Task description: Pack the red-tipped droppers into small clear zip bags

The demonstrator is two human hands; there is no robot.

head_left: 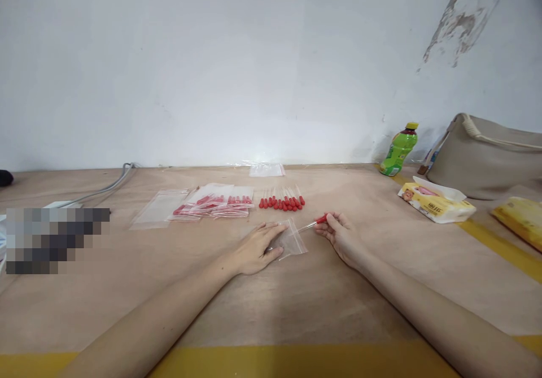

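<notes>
My left hand (258, 248) holds a small clear zip bag (293, 242) on the table, its thumb and fingers at the bag's left side. My right hand (339, 236) pinches the red bulb of a clear dropper (320, 219), whose thin tip points left at the bag's upper right edge. Whether the tip is inside the bag is hard to tell. Beyond my hands lies a row of several red-bulbed droppers (282, 203). To its left is a pile of clear bags with red-bulbed droppers inside (220, 202), beside flat clear bags (158, 209).
Another clear bag (267, 170) lies near the wall. At the right stand a green bottle (398, 150), a yellow tissue pack (438, 202) and a beige handbag (486, 155); a second yellow pack (519, 220) lies nearer. A grey cable (105, 187) and a blurred object are at the left.
</notes>
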